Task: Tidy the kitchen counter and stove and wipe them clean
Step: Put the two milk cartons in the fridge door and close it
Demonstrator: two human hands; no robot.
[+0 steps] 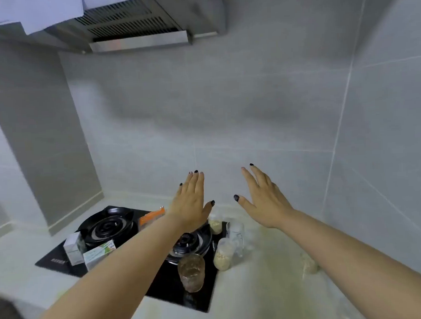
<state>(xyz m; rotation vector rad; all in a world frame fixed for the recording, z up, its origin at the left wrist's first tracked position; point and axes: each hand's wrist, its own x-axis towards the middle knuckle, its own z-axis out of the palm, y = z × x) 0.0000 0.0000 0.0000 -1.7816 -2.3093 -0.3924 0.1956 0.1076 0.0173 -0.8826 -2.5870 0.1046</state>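
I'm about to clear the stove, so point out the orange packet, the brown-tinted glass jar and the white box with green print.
orange packet (pixel 152 218), head view, its flat front face.
brown-tinted glass jar (pixel 191 272), head view, mid side wall.
white box with green print (pixel 98 256), head view, its top face.

Right burner (pixel 186 242) partly behind left forearm (pixel 117 267); box print (pixel 98 254) blurred.

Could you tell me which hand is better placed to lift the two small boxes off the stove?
Probably the left hand: open, on the boxes' side. The right hand, also open, hovers beyond the jars.
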